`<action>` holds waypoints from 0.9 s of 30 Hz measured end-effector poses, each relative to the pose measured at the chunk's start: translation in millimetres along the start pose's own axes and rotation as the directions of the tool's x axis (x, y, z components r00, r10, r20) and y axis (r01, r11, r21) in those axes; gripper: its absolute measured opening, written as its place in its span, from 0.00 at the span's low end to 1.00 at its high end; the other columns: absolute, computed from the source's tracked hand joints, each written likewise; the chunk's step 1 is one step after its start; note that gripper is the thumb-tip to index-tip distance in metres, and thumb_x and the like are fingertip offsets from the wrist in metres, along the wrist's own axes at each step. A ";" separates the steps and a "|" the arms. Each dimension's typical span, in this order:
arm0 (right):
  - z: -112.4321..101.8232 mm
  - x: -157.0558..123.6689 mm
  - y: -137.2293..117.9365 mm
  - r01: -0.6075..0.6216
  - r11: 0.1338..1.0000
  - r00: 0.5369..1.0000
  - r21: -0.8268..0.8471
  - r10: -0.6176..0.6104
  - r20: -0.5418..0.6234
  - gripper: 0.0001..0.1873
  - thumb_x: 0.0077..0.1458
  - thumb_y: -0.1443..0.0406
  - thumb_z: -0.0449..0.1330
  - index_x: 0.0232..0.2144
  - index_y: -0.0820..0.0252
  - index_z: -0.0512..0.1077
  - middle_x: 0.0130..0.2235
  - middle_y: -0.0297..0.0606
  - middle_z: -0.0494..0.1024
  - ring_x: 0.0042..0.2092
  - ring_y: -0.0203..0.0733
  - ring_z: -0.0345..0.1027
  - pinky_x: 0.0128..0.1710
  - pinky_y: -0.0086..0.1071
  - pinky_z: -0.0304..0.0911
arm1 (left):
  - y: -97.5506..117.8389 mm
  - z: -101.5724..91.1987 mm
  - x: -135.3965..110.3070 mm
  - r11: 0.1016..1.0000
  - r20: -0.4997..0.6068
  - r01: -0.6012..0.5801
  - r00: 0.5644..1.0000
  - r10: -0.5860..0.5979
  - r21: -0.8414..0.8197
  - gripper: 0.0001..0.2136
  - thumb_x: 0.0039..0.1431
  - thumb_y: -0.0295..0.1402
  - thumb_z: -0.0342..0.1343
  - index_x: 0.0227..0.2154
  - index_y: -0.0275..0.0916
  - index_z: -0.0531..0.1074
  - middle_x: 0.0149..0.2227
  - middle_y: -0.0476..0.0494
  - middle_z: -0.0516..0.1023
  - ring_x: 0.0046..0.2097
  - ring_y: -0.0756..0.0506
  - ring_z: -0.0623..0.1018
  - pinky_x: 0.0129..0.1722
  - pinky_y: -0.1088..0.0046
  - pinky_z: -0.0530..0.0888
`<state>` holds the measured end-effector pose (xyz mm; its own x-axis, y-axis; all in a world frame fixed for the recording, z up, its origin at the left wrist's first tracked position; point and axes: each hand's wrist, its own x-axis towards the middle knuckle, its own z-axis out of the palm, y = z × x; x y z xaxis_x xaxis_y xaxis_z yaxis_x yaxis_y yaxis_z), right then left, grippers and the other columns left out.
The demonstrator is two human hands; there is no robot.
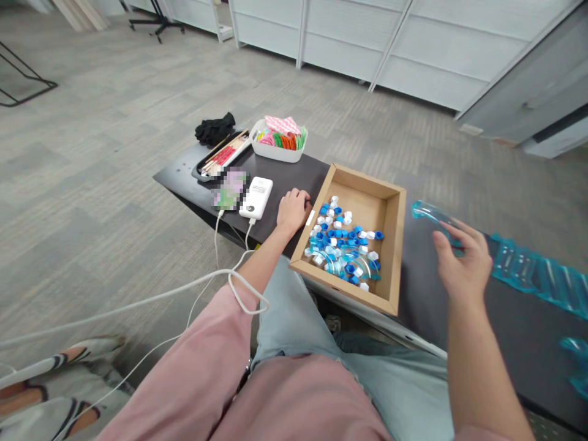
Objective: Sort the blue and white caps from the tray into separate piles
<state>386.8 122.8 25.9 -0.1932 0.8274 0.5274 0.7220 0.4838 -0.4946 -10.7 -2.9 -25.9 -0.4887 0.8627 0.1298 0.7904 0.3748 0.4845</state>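
My right hand (pixel 465 260) pinches a clear blue curved plastic piece (pixel 432 211) above the dark table, right of a shallow cardboard box (pixel 399 245). Resting on the table at the box's left wall, my left hand (pixel 294 211) has its fingers loosely stretched out and appears to touch the wall; nothing shows in it. Inside the box lie several small blue and white hexagonal pieces (pixel 337 234), with more clear blue curved pieces (pixel 367 269) among them near the front. A row of similar clear blue pieces (pixel 535 269) lies on the table to the right.
A white power bank (pixel 256 197) with cables sits left of my left hand, beside a blurred phone (pixel 230 190). Behind are a black tray of sticks (pixel 225 154), a white basket of colourful items (pixel 278 150) and black cloth (pixel 215 128). A white cable (pixel 184 286) crosses my left arm.
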 end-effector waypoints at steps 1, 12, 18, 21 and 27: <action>11.5 11.6 -8.6 0.037 0.999 0.998 0.008 -0.037 0.041 0.33 0.70 0.39 0.59 0.58 0.51 0.90 0.64 0.60 0.86 0.67 0.65 0.82 0.64 0.58 0.78 | 0.4 0.0 -0.4 1.000 0.004 -0.001 1.000 0.001 -0.004 0.10 0.78 0.30 0.57 0.53 0.46 0.82 0.57 0.33 0.83 0.61 0.34 0.80 0.61 0.53 0.75; 105.7 83.3 -54.8 0.123 0.975 0.903 -0.187 -0.032 0.429 0.14 0.70 0.54 0.64 0.45 0.46 0.91 0.65 0.51 0.88 0.68 0.61 0.72 0.67 0.59 0.59 | 8.5 -4.6 -4.2 0.999 0.028 -0.022 0.999 0.023 -0.032 0.09 0.80 0.31 0.58 0.53 0.44 0.84 0.57 0.29 0.85 0.60 0.34 0.82 0.60 0.49 0.79; 90.1 81.5 -12.2 0.203 0.963 0.934 -0.175 -0.137 0.329 0.19 0.69 0.44 0.64 0.48 0.41 0.89 0.66 0.52 0.87 0.68 0.63 0.74 0.63 0.62 0.57 | 8.8 -5.4 -4.5 0.999 0.029 -0.008 1.000 0.009 -0.035 0.09 0.79 0.33 0.61 0.52 0.48 0.85 0.56 0.32 0.86 0.60 0.33 0.84 0.60 0.47 0.81; 49.5 78.1 38.2 0.200 0.959 0.958 -0.199 -0.149 0.245 0.26 0.66 0.36 0.59 0.47 0.39 0.88 0.59 0.52 0.89 0.66 0.65 0.77 0.63 0.64 0.58 | 8.4 -6.5 -4.5 1.000 0.045 0.005 0.999 -0.005 -0.010 0.09 0.80 0.33 0.59 0.54 0.47 0.84 0.56 0.32 0.86 0.61 0.35 0.83 0.61 0.50 0.80; -73.1 42.3 141.8 -0.095 0.893 0.988 -0.440 0.141 0.071 0.30 0.59 0.33 0.57 0.43 0.37 0.89 0.54 0.60 0.88 0.65 0.78 0.75 0.58 0.72 0.54 | 0.0 -5.8 -1.2 0.999 0.042 0.017 0.999 -0.018 0.028 0.09 0.79 0.32 0.57 0.54 0.45 0.82 0.56 0.36 0.84 0.61 0.37 0.82 0.62 0.57 0.78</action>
<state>529.6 205.6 28.6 -0.1365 0.9054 0.4021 0.9555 0.2275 -0.1880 -12.3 -5.9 -21.1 -0.4872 0.8692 0.0842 0.7919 0.3990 0.4623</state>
